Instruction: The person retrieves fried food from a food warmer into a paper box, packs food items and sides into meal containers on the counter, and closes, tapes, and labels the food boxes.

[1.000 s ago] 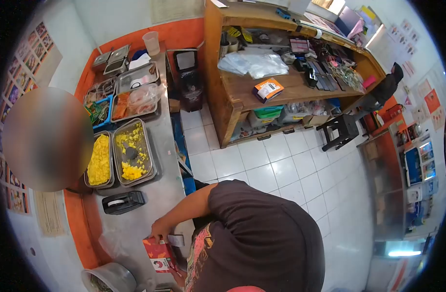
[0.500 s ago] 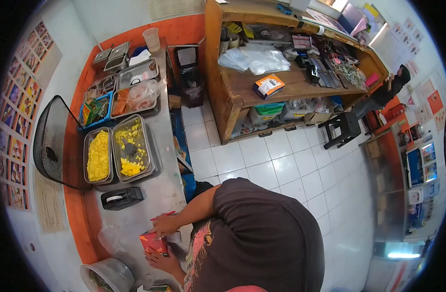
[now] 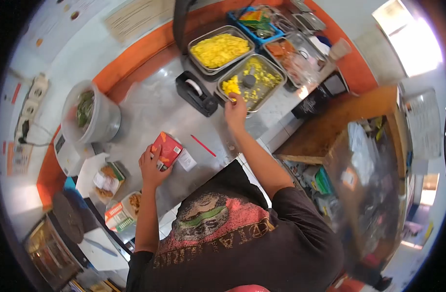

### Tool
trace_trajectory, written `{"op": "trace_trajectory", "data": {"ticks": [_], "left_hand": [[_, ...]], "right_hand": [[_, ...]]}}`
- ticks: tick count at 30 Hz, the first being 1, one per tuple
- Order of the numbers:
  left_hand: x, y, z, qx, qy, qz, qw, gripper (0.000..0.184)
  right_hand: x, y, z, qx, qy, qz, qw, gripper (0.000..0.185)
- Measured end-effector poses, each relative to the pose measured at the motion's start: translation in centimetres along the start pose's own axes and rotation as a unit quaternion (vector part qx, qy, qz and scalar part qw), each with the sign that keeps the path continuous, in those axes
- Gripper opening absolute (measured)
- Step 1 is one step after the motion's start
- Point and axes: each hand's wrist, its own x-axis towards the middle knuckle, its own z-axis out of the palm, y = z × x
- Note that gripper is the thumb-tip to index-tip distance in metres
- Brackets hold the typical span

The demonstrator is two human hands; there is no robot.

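On the metal counter (image 3: 150, 109), my left hand (image 3: 154, 168) is closed around the side of a small red box (image 3: 168, 150) with orange shapes. A white flap or slip (image 3: 186, 160) sticks out beside it. To the right lies a red pen (image 3: 203, 145), touched by neither hand. My right hand (image 3: 236, 111) reaches over the near rim of a metal tray (image 3: 277, 87) holding scattered yellow crumbly food (image 3: 262, 78). Its fingers are curled together at a yellow clump (image 3: 230, 86); what they grip, if anything, is hidden.
A black tape dispenser (image 3: 196, 93) stands between the box and the trays. Behind is a fuller tray of yellow food (image 3: 220, 50). At left are a clear bucket (image 3: 104, 119) with leaves and open food boxes (image 3: 122, 214). A wooden shelf unit (image 3: 339, 117) stands at right.
The view has swung toward the counter. My right hand has left the red box and moved to the tray. The red pen, earlier in that hand, now lies on the counter.
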Motion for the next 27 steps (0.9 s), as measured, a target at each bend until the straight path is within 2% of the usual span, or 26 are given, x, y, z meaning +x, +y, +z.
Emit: {"op": "trace_trajectory", "data": {"ticks": [2, 3, 5, 6, 8, 9, 10, 13, 14, 16, 20, 23, 25, 26, 27], "left_hand": [[-0.1, 0.5, 0.0, 0.004, 0.016, -0.03, 0.999, 0.086], [0.1, 0.5, -0.3, 0.006, 0.032, -0.043, 0.999, 0.087], [0.0, 0.8, -0.9, 0.007, 0.043, -0.061, 0.997, 0.087], [0.0, 0.9, -1.3, 0.006, 0.057, -0.066, 0.996, 0.088], [0.0, 1.1, -2.0, 0.008, 0.056, -0.082, 0.995, 0.088], [0.0, 1.2, -2.2, 0.008, 0.057, -0.087, 0.995, 0.089], [-0.1, 1.1, -2.3, 0.011, 0.055, -0.093, 0.994, 0.089], [-0.3, 1.1, -2.3, 0.005, 0.048, -0.115, 0.992, 0.088], [-0.4, 1.1, -2.2, 0.005, 0.049, -0.118, 0.992, 0.088], [-0.3, 1.2, -2.2, 0.003, 0.048, -0.125, 0.991, 0.088], [0.2, 1.7, -2.2, -0.028, 0.043, -0.119, 0.992, 0.088], [0.8, 2.0, -2.2, -0.035, 0.036, -0.103, 0.993, 0.087], [1.6, 2.6, -2.3, -0.038, 0.046, -0.096, 0.994, 0.087], [1.6, 3.2, -2.7, -0.044, 0.047, -0.1, 0.993, 0.089], [2.4, 3.5, -2.8, -0.048, 0.057, -0.105, 0.992, 0.091]], "right_hand": [[1.7, 0.9, 1.0, 0.041, -0.085, 0.056, 0.994, 0.031], [2.4, 0.5, 1.9, 0.043, -0.096, 0.055, 0.993, 0.031], [2.8, 0.0, 3.2, 0.022, -0.225, 0.063, 0.972, 0.045], [3.2, 0.2, 3.9, 0.023, -0.234, 0.065, 0.97, 0.045], [3.7, 0.7, 5.2, 0.087, -0.327, 0.162, 0.927, 0.051], [3.7, 0.6, 5.4, 0.15, -0.33, 0.22, 0.906, 0.053], [3.8, 0.7, 5.5, 0.151, -0.336, 0.222, 0.903, 0.053], [4.5, 0.3, 4.3, 0.334, -0.288, 0.291, 0.849, 0.047], [4.0, -0.3, 3.1, 0.332, -0.29, 0.295, 0.848, 0.047], [2.4, -1.0, 0.6, 0.299, -0.24, 0.307, 0.871, 0.033], [-1.0, 1.6, -0.2, 0.208, -0.274, 0.358, 0.868, 0.022], [-1.8, 3.4, 1.1, 0.145, -0.291, 0.317, 0.891, 0.013], [-2.6, 6.6, 2.6, -0.113, -0.277, 0.225, 0.927, 0.011], [-3.7, 7.0, 1.8, -0.116, -0.28, 0.224, 0.926, 0.011], [-4.1, 5.3, 1.0, -0.003, -0.299, 0.241, 0.923, 0.01]]}}
